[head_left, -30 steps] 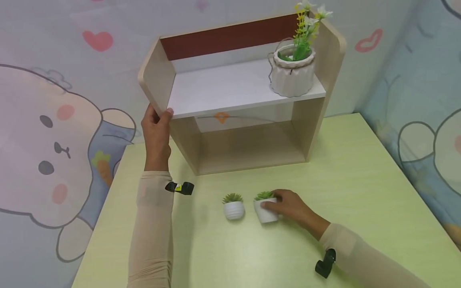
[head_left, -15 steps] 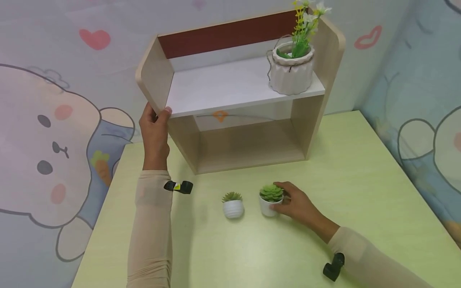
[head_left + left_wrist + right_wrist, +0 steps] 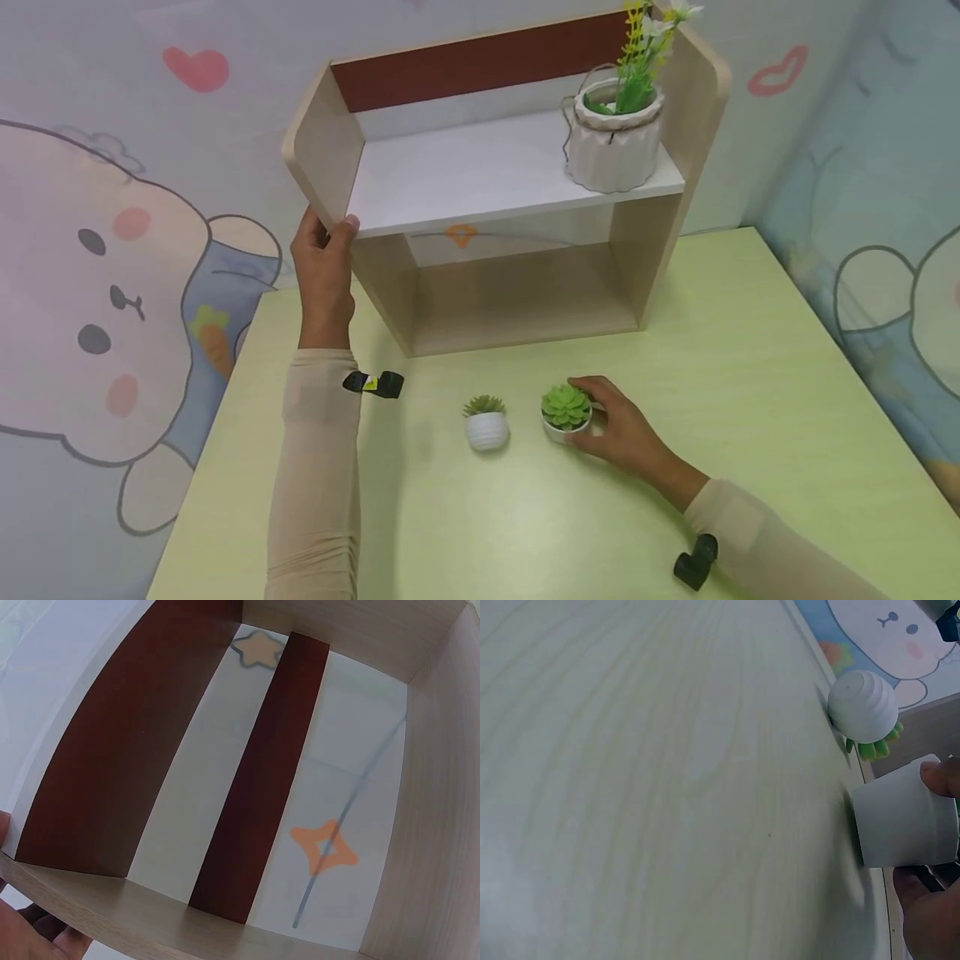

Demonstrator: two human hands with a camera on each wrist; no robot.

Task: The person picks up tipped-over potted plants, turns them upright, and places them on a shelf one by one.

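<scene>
My left hand (image 3: 325, 279) grips the left side panel of a small wooden shelf (image 3: 525, 312), thumb at the front edge of its white board. In the left wrist view, part of that hand (image 3: 30, 934) shows at the lower left, beside the shelf's side panel (image 3: 112, 919). On the table, my right hand (image 3: 618, 429) holds a potted succulent (image 3: 566, 407) with bright green leaves, thumb and fingers on either side of its white pot. The right wrist view shows the pot's smooth wall (image 3: 904, 814) between them. To its left stands a smaller succulent in a ribbed white pot (image 3: 487, 431).
A white fluted flowerpot (image 3: 613, 157) with artificial flowers stands at the right end of the shelf's upper board. Behind the shelf is a wall (image 3: 247, 42) with cartoon prints. The pale green table (image 3: 465, 533) extends in front.
The right hand has turned the held succulent upright from a tilt and shifted it slightly right; its leaves now face up. The left hand keeps its grip on the shelf.
</scene>
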